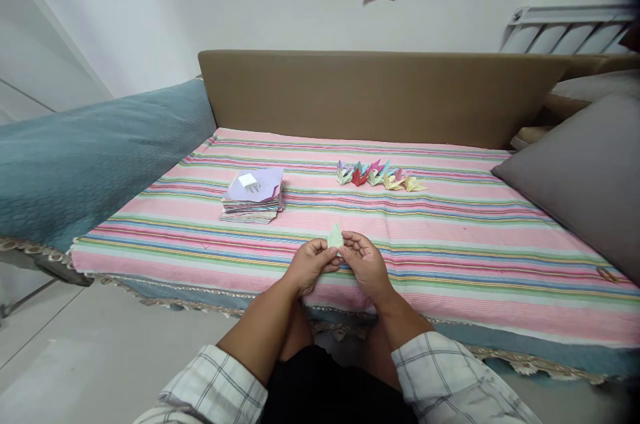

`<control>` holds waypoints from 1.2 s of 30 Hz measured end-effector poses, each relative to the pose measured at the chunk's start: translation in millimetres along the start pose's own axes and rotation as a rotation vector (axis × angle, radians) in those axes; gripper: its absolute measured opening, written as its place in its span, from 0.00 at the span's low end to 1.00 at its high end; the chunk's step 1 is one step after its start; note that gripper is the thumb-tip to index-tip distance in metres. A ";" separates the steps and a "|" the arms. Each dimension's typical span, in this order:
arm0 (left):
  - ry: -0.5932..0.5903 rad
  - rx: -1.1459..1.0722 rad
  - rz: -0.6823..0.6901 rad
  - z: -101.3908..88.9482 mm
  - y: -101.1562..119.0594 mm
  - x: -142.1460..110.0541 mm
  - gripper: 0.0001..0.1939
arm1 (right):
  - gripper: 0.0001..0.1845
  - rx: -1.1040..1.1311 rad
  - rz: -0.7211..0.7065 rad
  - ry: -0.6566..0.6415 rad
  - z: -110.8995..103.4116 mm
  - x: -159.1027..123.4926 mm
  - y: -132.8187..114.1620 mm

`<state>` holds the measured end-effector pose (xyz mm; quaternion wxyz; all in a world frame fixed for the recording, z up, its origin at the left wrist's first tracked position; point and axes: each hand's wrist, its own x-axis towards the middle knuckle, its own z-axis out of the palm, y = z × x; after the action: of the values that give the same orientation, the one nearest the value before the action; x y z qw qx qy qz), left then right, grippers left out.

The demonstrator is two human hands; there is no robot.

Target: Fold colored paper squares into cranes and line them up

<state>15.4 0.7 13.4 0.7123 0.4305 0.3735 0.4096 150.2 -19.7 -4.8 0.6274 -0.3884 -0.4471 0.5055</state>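
Between my two hands is a small piece of folded pale green paper [335, 236], its pointed tip facing away from me. My left hand [313, 265] pinches it from the left, and my right hand [366, 264] pinches it from the right, with the thumbs almost meeting at its lower end. The underside of the paper is hidden by my fingers. Beyond my hands, several folded paper cranes [376, 175] in red, pink, blue, purple, green and yellow stand close together in rows. To the left lies a stack of paper sheets [253, 201], purple on top.
A small white object [248, 180] rests on the stack. Everything lies on a striped cloth [450, 224] over a sofa seat with a brown backrest [375, 97]. A grey cushion [585, 177] leans at the right, and a blue-covered armrest [115, 144] rises at the left.
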 end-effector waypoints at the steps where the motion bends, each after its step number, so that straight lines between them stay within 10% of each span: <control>1: -0.012 -0.059 -0.049 0.3 0.9 -0.9 0.20 | 0.18 0.038 0.020 -0.003 -0.6 -0.4 0.9; 14: -0.166 -0.215 -0.138 -4.2 0.4 0.3 0.18 | 0.16 0.261 0.114 -0.023 1.7 -2.7 -1.2; 21: -0.098 -0.209 -0.115 -0.4 1.4 -1.4 0.20 | 0.10 -0.003 0.001 0.004 -1.8 -2.1 2.7; 27: 0.071 -0.173 0.020 11.1 -7.4 -2.5 0.21 | 0.09 -0.355 -0.239 0.036 -1.7 -4.7 -8.0; 36: 0.136 0.214 0.311 10.4 -13.2 -1.3 0.13 | 0.12 -0.153 -0.015 0.041 -5.5 -1.3 -3.3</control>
<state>27.5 -7.6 5.1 0.5637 0.5276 0.3913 0.5007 156.3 -21.8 -3.6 0.6089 -0.4422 -0.4742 0.4571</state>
